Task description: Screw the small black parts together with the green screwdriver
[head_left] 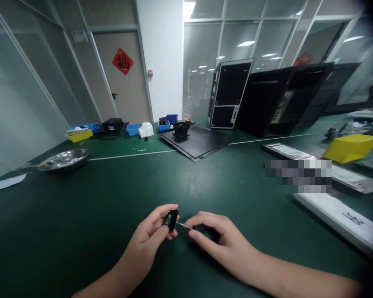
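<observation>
Left hand (147, 236) fingers pinching a small black module (172, 220), right hand (225, 244) fingers pinching a thin metal pin (184, 225) against it, green worktop (186, 186) beneath, steel dish (64, 159) at 10 o'clock

Green table (112, 198), left edge: steel dish (64, 159). Far edge: blue parts bins (133, 129), flat black panel (199, 142) with black cup-shaped part (181, 130) on it, black PC cases (228, 93) behind. Right edge: yellow bin (351, 148), white board (338, 219).
</observation>
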Demonstrator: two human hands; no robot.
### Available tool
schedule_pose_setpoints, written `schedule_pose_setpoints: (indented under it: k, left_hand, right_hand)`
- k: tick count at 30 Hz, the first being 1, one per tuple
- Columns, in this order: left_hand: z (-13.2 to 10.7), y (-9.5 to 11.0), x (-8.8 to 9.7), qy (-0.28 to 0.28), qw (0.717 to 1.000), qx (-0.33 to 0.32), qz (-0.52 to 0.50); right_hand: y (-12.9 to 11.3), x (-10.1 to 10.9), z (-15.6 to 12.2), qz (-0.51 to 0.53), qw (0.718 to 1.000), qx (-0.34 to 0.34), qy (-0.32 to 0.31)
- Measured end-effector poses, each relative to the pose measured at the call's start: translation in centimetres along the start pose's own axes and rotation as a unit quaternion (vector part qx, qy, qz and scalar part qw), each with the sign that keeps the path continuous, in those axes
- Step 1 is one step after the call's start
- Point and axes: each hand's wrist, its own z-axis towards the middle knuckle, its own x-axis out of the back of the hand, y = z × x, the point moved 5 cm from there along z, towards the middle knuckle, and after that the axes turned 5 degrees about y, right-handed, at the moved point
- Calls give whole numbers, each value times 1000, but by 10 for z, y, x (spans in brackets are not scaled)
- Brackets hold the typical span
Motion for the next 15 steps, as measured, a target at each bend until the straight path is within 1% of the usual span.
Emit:
schedule_pose_setpoints:
  k: [3,7,11,15]
  left_hand:
    - [-1,0,1,-1,1000,5,26]
    - [-1,0,3,0,997,-8,75]
    - [0,-4,7,21,996,-1,91]
    - [-1,-8,9,25,996,8,84]
  right_hand:
    - [1,0,1,1,1000,1,3]
    - [5,2,-1,21,999,-5,30]
    - [3,2,-2,18,999,41,26]
    - [4,3,-1,18,998,50,24]
